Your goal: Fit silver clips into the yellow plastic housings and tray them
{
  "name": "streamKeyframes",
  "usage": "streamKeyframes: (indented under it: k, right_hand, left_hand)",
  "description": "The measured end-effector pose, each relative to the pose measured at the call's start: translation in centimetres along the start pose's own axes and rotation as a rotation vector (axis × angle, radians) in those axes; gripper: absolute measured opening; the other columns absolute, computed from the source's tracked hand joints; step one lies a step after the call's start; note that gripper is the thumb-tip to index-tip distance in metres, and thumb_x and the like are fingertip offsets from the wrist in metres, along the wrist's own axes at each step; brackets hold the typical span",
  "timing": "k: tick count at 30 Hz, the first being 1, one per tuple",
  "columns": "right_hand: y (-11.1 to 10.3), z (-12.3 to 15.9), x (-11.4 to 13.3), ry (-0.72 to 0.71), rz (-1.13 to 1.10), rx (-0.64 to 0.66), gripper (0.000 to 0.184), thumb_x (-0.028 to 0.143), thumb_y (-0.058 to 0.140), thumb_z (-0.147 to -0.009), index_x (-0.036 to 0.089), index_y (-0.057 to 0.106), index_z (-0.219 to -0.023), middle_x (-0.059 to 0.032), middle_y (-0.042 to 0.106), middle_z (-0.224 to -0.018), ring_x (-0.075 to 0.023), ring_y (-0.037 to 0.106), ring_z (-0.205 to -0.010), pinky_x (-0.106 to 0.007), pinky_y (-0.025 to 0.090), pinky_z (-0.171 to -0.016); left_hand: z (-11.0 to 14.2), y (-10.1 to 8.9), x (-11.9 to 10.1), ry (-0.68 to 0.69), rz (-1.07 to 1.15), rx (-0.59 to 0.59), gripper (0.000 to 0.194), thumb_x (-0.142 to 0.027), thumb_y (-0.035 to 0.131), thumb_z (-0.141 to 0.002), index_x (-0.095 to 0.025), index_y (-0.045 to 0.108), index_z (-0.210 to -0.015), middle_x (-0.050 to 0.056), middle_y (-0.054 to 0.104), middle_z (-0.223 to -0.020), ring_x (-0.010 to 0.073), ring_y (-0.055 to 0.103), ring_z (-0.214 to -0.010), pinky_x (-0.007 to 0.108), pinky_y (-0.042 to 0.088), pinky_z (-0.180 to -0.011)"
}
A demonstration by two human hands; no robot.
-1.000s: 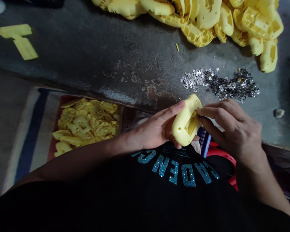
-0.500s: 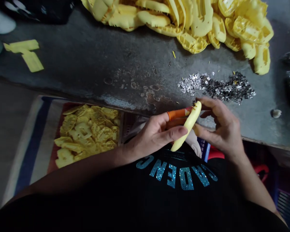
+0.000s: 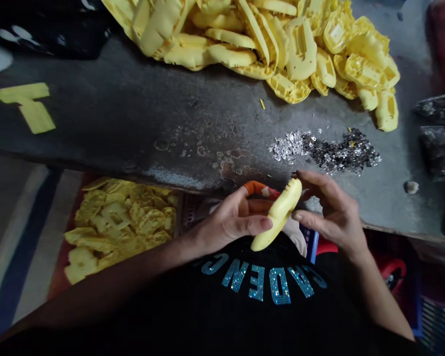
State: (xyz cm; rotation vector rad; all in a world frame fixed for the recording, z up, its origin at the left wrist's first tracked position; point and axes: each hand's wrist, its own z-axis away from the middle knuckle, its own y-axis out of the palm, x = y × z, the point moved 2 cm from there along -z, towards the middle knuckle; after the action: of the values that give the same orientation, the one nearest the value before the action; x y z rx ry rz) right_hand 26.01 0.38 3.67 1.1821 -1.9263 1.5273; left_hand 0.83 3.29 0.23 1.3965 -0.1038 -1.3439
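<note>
My left hand (image 3: 232,217) grips a pale yellow plastic shell (image 3: 278,213) held edge-on just in front of the dark metal table's near edge (image 3: 193,180); its forefinger wears an orange fingertip cover (image 3: 255,187). My right hand (image 3: 328,210) pinches the same shell at its upper end with thumb and fingers. A heap of small shiny metal pieces (image 3: 324,151) lies on the table just beyond my right hand. A big pile of yellow plastic shells (image 3: 267,39) covers the far side of the table.
Below the table to my left, a red crate (image 3: 65,247) holds several flat yellow plastic parts (image 3: 118,220). Yellow flat offcuts (image 3: 24,104) lie at the table's far left. Dark plastic bags (image 3: 439,133) sit at the right edge. A small pale lump (image 3: 411,187) lies near my right hand.
The shell has been turned from broad side up to edge-on between both hands. The camera tilted, so more of the far pile shows.
</note>
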Motion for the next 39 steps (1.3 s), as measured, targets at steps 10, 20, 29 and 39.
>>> streamKeyframes:
  k: [10,20,29,39]
  right_hand:
    - [0.6,-5.3,-5.7,-0.061,0.698,0.104,0.023,0.031,0.065,-0.115,0.032,0.088,-0.116,-0.0065,0.081,-0.106,-0.0282,0.063,-0.102,-0.048,0.042,-0.094]
    - [-2.6,-0.5,-5.1,-0.252,0.834,0.153,0.031,0.018,0.073,-0.109,0.034,0.080,-0.135,-0.0045,0.084,-0.115,-0.0268,0.064,-0.102,-0.046,0.040,-0.090]
    - [-3.2,4.3,-4.6,-0.089,0.710,-0.032,0.019,0.023,0.070,-0.113,0.031,0.083,-0.124,-0.0046,0.081,-0.108,-0.0237,0.067,-0.097,-0.042,0.042,-0.084]
    - [-1.3,2.4,-6.0,-0.112,0.701,0.027,0.019,0.026,0.067,-0.114,0.030,0.084,-0.121,-0.0065,0.081,-0.106,-0.0253,0.062,-0.095,-0.042,0.039,-0.083]
  left_hand:
    - [1.0,-2.1,-2.5,0.154,0.058,-0.125,0.077,-0.058,0.085,-0.101,-0.028,0.056,-0.166,0.011,0.084,-0.144,0.0358,0.088,-0.116,0.035,0.075,-0.079]
    - [0.6,-1.8,-1.7,0.181,0.006,-0.142,0.066,-0.060,0.081,-0.104,-0.027,0.066,-0.159,0.009,0.083,-0.146,0.0343,0.087,-0.117,0.033,0.073,-0.085]
    - [-0.2,-0.1,-0.8,0.033,-0.015,-0.222,0.064,-0.058,0.081,-0.103,-0.026,0.067,-0.157,0.013,0.084,-0.142,0.0385,0.087,-0.115,0.034,0.071,-0.072]
    - [-0.4,0.9,-0.8,0.050,-0.045,-0.295,0.085,-0.060,0.091,-0.095,-0.017,0.062,-0.162,0.020,0.084,-0.141,0.0402,0.088,-0.111,0.035,0.072,-0.067]
